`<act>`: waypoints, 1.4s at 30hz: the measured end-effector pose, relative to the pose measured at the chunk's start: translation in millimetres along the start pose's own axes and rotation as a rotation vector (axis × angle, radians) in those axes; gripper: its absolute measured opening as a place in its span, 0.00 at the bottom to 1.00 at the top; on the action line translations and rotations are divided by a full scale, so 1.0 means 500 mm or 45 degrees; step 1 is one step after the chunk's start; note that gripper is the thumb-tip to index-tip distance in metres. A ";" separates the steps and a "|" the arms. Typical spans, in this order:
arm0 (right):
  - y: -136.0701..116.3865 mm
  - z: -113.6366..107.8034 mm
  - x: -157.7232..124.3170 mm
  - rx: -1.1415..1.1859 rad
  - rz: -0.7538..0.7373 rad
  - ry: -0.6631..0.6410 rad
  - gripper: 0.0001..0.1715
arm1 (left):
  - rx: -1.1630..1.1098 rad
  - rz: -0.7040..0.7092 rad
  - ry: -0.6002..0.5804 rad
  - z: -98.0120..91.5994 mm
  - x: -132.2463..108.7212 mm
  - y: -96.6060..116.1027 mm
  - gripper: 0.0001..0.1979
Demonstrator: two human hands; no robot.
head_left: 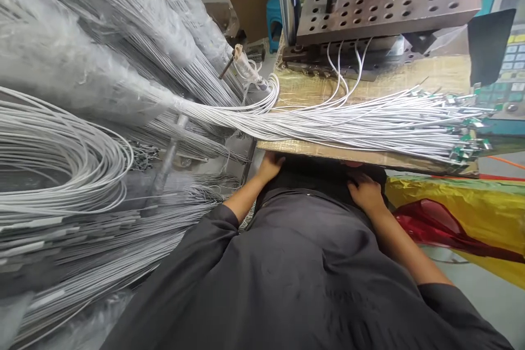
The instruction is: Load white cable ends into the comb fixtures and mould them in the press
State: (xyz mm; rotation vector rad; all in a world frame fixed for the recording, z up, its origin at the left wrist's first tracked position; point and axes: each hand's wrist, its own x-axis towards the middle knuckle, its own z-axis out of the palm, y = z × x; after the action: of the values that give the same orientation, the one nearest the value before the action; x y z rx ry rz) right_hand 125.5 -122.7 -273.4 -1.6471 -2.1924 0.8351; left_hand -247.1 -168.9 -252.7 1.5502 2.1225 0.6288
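Observation:
My left hand (270, 168) lies on my dark-clothed left thigh, just below the front edge of the cardboard-covered table (295, 146). Its thumb is stretched out and it holds nothing. On the other thigh rests my right hand (366, 192), fingers spread flat and partly in shadow, also without anything in it. Above both hands, a thick bundle of white cables (328, 126) runs across the tabletop. Small green and silver connector ends (467, 147) sit at its right end. Several white cables (342, 79) loop up into the metal press at the back.
A drilled steel press plate (389, 11) with round posts overhangs the table's rear. Plastic-wrapped cable bundles (102, 27) and a large cable coil (94, 164) crowd the left. A keypad panel (517, 60) stands right, with yellow sheeting (492, 202) and red sheeting (443, 224) below.

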 end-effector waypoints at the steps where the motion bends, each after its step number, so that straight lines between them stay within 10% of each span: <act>1: -0.012 -0.008 -0.002 0.065 -0.009 0.005 0.22 | -0.030 0.027 -0.007 0.008 -0.023 -0.001 0.21; 6: -0.145 -0.053 -0.008 0.868 -0.028 -0.486 0.22 | -0.111 -0.001 -0.019 0.049 -0.080 0.017 0.17; 10: -0.241 -0.071 0.001 0.802 -0.351 -0.770 0.17 | -0.119 0.006 -0.031 0.056 -0.068 0.033 0.14; 21: -0.238 -0.028 0.016 0.613 -0.415 -1.070 0.15 | -0.088 0.016 0.016 0.056 -0.070 0.012 0.12; 27: -0.202 0.021 0.005 1.032 0.245 -0.628 0.16 | -0.094 0.001 0.001 0.051 -0.072 0.007 0.12; 32: -0.116 0.053 0.025 1.224 0.471 -0.098 0.28 | -0.106 -0.002 0.002 0.057 -0.071 0.002 0.12; 36: -0.066 0.061 0.040 1.358 0.566 -0.025 0.46 | -0.112 0.015 0.021 0.061 -0.072 -0.001 0.11; 42: -0.060 0.084 0.043 1.471 0.739 0.014 0.16 | -0.098 0.040 0.033 0.056 -0.082 -0.003 0.12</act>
State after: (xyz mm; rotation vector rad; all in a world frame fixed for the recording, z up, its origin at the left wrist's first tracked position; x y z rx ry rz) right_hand 72.4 -120.0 -291.5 -1.5265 -0.7669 1.7482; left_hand -220.3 -205.5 -272.5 1.5445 2.0711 0.7358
